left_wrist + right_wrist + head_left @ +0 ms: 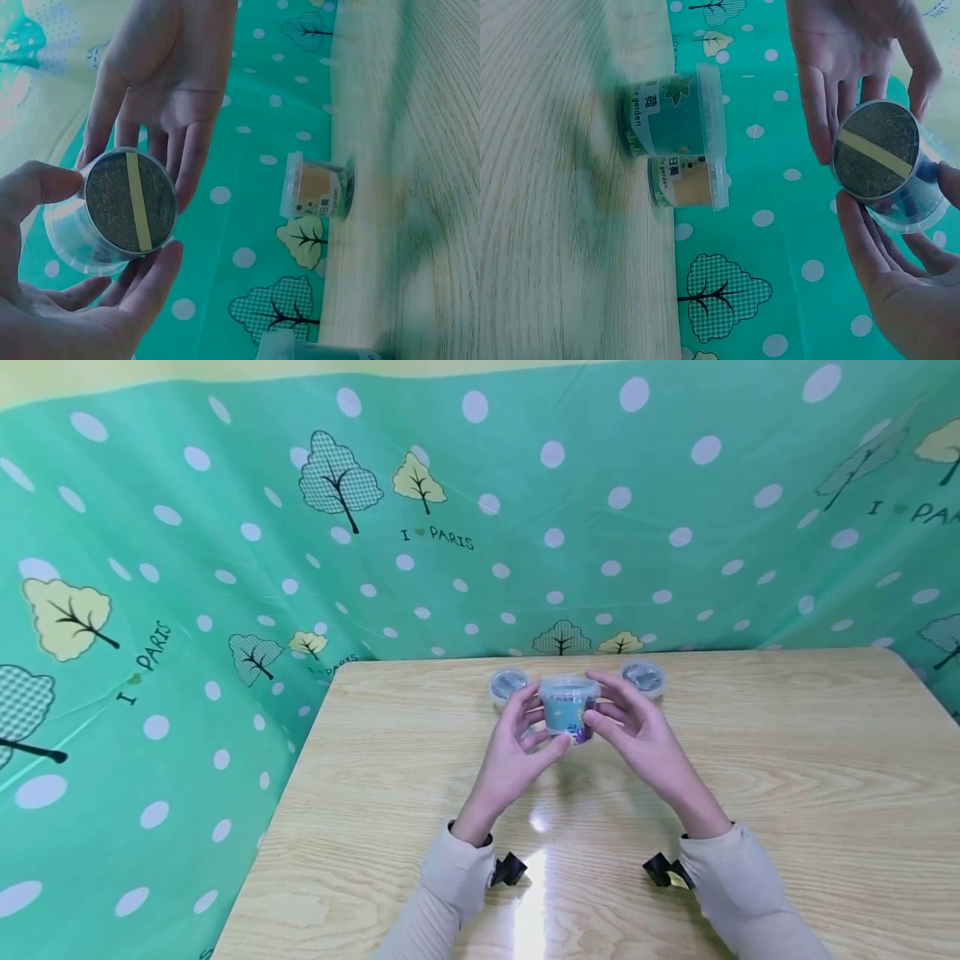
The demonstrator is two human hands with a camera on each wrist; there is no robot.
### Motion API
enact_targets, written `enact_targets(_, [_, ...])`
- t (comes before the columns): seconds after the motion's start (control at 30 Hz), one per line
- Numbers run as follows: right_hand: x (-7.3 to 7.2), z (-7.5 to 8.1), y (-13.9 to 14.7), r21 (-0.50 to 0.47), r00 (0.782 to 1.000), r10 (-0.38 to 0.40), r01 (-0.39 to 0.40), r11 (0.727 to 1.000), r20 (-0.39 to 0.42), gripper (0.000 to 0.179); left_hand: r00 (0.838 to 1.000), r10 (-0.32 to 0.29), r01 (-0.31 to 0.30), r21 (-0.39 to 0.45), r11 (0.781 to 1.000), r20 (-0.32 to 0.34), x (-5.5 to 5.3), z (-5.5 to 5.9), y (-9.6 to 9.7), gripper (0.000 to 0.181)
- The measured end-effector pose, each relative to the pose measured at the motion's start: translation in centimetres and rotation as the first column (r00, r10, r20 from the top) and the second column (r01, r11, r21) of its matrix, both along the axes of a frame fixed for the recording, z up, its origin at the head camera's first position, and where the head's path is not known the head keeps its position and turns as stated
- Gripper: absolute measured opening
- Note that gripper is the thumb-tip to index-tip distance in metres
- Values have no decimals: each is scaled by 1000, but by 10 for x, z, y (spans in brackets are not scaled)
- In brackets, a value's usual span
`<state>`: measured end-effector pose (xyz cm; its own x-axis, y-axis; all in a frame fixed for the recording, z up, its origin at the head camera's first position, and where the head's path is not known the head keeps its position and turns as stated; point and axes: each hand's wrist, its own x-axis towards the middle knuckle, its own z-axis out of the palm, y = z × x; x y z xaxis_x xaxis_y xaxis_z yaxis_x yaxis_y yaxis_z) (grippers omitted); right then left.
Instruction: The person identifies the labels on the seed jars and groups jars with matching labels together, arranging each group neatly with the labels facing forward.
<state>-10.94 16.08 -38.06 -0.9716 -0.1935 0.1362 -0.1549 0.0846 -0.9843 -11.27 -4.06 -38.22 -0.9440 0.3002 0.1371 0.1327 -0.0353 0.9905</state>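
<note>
Both hands hold one small clear plastic tub point(567, 710) with a lid and a blue printed label, raised above the table. My left hand point(517, 756) grips its left side, thumb low on the front and fingers behind. On the opposite side my right hand point(641, 739) pinches it, thumb against the label and fingers round the back. From below, in the left wrist view, the tub's base point(112, 202) shows dark, grainy contents and a pale yellow strip across it. The same base point(870, 161) appears in the right wrist view, tilted toward the camera.
Beyond the hands, two similar lidded tubs, a left one point(507, 681) and a right one point(645, 677), stand on the wooden table point(360, 827). One has a green label point(667, 112), the other an orange label point(686, 184). A green dotted cloth point(450, 568) hangs behind the table.
</note>
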Motion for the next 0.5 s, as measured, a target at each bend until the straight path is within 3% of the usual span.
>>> enact_targets(0.33, [-1,-1,-1,-26,999,-47,47,999,-11,56,998,53,-55,-75,996,-27,2,1,6,80])
enact_targets(0.5, [-1,-1,-1,-37,999,-35,34,999,-26,55,998,61,-63,-58,996,-26,2,1,8,80])
